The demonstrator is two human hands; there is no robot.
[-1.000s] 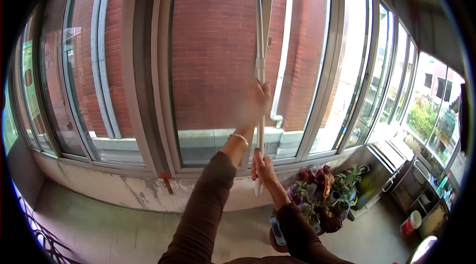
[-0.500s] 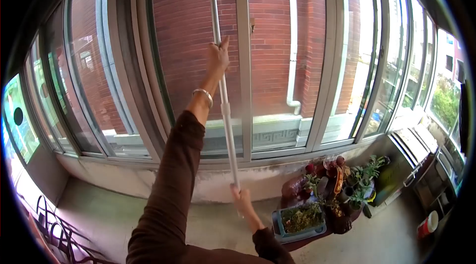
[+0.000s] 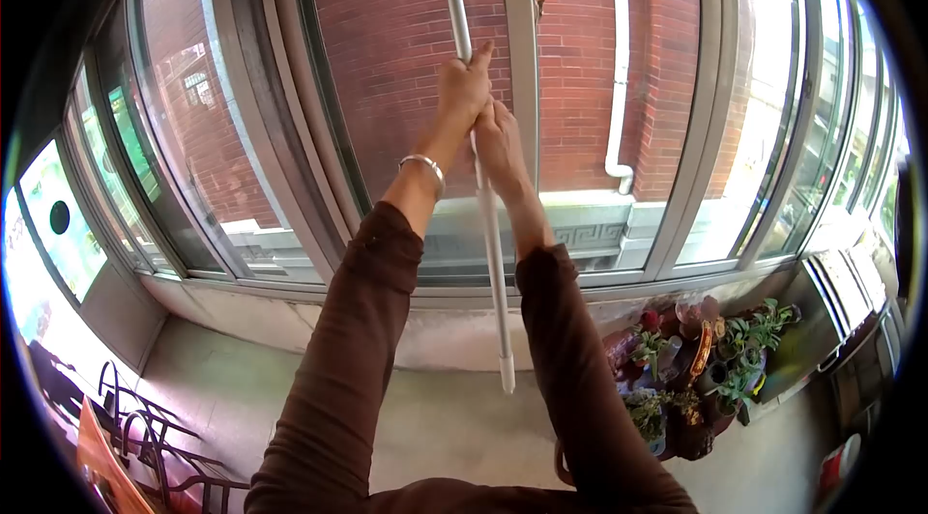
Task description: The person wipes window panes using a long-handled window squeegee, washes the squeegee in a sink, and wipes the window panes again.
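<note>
A long pale pole (image 3: 494,268) runs from the top of the view down in front of the windows, its lower end hanging free above the floor. My left hand (image 3: 464,89), with a bracelet on the wrist, is closed round the pole. Just below it and touching it, my right hand (image 3: 500,142) is wrapped round the same pole. The pole's upper end is out of view. Behind the hands is a glass window pane (image 3: 387,50) with a brick wall beyond.
Potted plants (image 3: 715,359) stand low at the right, beside a metal-topped cabinet (image 3: 851,292). A red and white bucket (image 3: 839,464) is at the lower right. Dark metal racks (image 3: 159,446) and a wooden edge (image 3: 101,456) are at the lower left. The window sill (image 3: 464,298) crosses ahead.
My right hand has moved up from the pole's lower end to just below my left hand. The view has turned left, and the pole's lower end now shows.
</note>
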